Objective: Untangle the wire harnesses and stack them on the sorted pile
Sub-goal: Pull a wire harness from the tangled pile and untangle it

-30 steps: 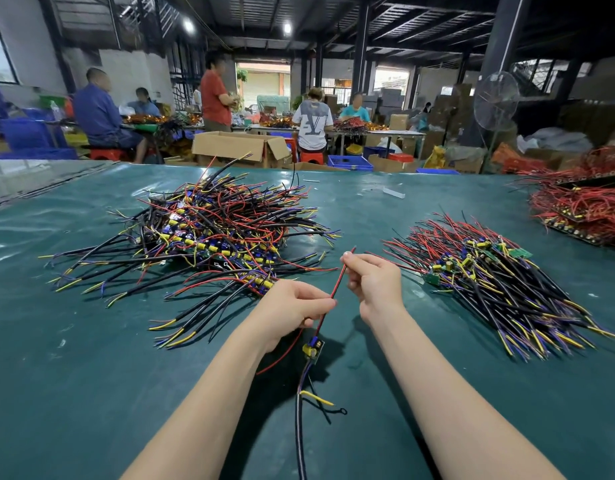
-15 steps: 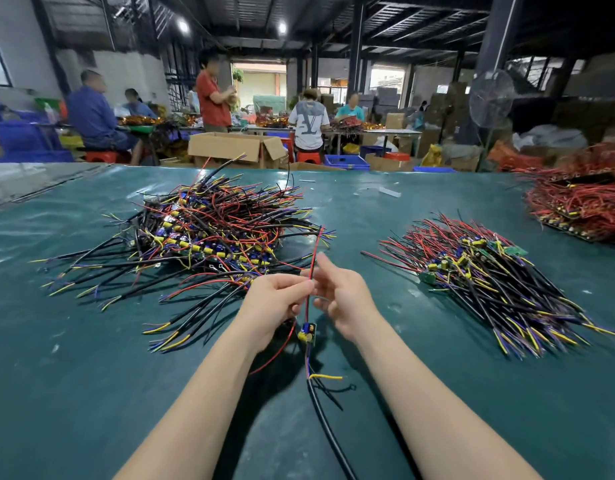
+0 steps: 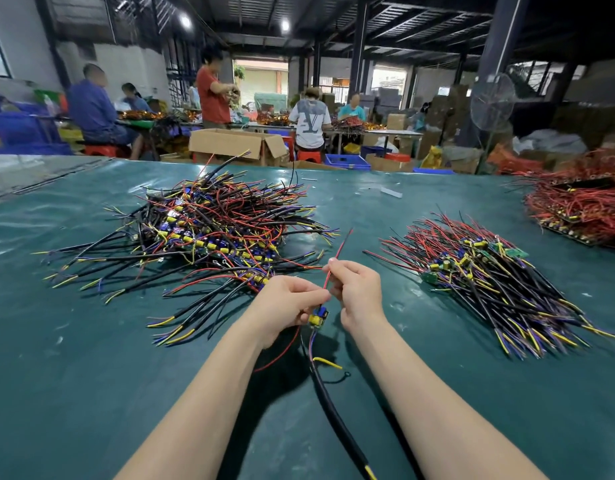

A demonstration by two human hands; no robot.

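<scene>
Green worktop (image 3: 91, 393) filling the lower frame. Held just above it at centre, one wire harness (image 3: 318, 315): left hand (image 3: 285, 303) curled round it just above the small yellow-and-blue board, right hand (image 3: 356, 292) close beside, pinching the red lead (image 3: 337, 256) rising up and right. Black cable (image 3: 333, 417) trailing down toward the bottom edge. Against half a second ago, red lead's tip leaning further right. Tangled pile (image 3: 212, 230) up and left of the hands, sorted pile (image 3: 489, 275) at right, apart from both. Beyond, workers (image 3: 309, 121) at far tables.

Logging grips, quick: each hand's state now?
Left hand: pinching the loose harness just above its small yellow-and-blue board.
Right hand: pinching that harness's thin red wire.
</scene>
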